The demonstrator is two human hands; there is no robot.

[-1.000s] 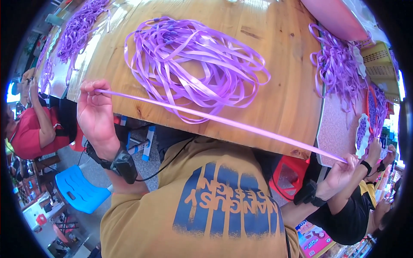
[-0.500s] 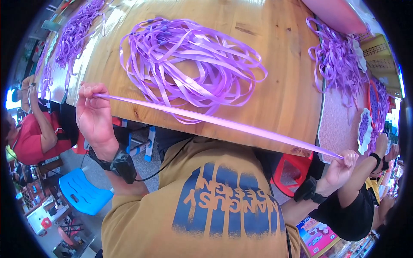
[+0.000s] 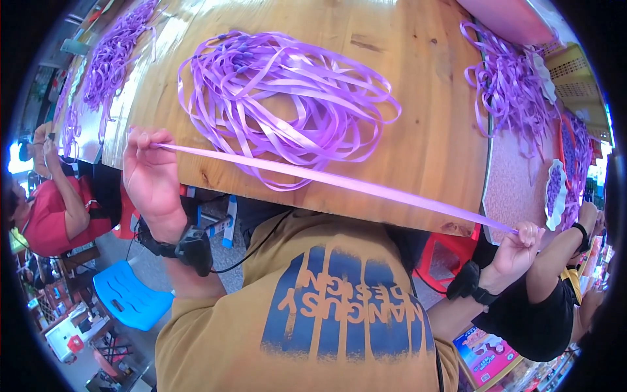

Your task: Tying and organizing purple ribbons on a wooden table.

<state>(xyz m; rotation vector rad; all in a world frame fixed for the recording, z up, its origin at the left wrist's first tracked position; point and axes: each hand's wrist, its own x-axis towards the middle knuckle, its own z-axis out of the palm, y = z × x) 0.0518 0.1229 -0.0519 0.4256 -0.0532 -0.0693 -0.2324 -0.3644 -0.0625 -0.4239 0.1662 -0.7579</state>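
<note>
A purple ribbon is stretched taut across the front of my body, slanting down from left to right. Its left end is pinched between the thumb and fingers of my left hand, over the table's front edge. The other end sits in the closed fingers of my right hand, out past the right corner of the wooden table. Just beyond the ribbon lies a large looped pile of purple ribbons, with darker bits bunched at its upper left. The ribbon passes in front of the pile's near loops.
More purple ribbons lie in heaps at the far left and on the right. Co-workers sit on both sides, one in a red shirt. A blue stool stands at left, a red stool under the table's right side.
My left hand has shifted slightly to the right, still pinching the ribbon. My right hand has barely moved. The ribbon stays taut.
</note>
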